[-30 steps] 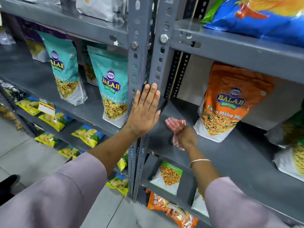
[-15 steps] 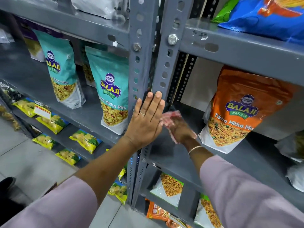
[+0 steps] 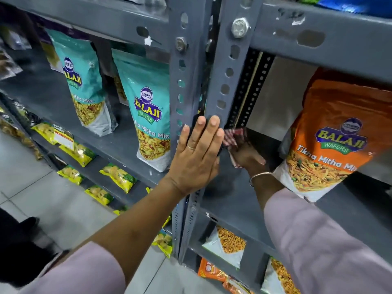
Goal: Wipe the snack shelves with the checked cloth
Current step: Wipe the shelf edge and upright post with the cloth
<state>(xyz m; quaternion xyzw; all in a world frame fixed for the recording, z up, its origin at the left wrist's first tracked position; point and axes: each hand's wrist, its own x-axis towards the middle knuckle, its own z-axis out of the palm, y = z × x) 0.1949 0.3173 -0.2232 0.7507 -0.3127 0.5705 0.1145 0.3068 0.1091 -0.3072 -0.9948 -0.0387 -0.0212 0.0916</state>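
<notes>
Clutching bunched red-checked cloth [image 3: 233, 135] in right hand [image 3: 247, 154], pointing toward back corner of grey metal shelf [image 3: 229, 198]; pressing flat, open left hand [image 3: 196, 158] against perforated steel upright [image 3: 222, 85].

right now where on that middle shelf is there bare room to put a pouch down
Bare shelf lies in front of the right hand and its checked cloth, between the upright post and the orange pouch. Left of the post, an open stretch runs ahead of the teal pouches. The lower shelves are crowded with packets.
</notes>
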